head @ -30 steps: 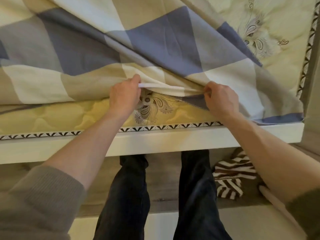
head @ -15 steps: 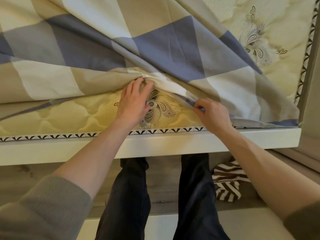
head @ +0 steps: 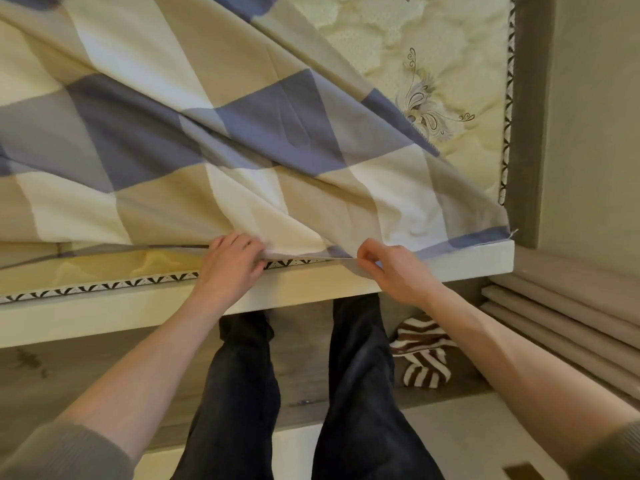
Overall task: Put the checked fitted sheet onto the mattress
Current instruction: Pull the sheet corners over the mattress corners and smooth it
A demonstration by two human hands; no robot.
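The checked sheet (head: pixel 214 133) lies loose over the mattress (head: pixel 398 39), bunched from 9 o'clock to 3 o'clock, with its hem at the near edge. The best way now is to pull the hem down over the mattress side, a bit at a time, keeping it flat. The left hand (head: pixel 232 263) is curled shut on the hem at 6 o'clock. The right hand (head: pixel 388 268) pinches the hem just beside it. Both arms reach straight forward over the bed frame (head: pixel 104 313).

A blue, beige and cream checked cotton sheet (head: pixel 214 133) is lying over a pale quilted mattress (head: pixel 398 39), which is sitting on a cream wooden bed frame (head: pixel 104 317); a brown-and-white striped cloth (head: pixel 424 355) is lying below on the floor.
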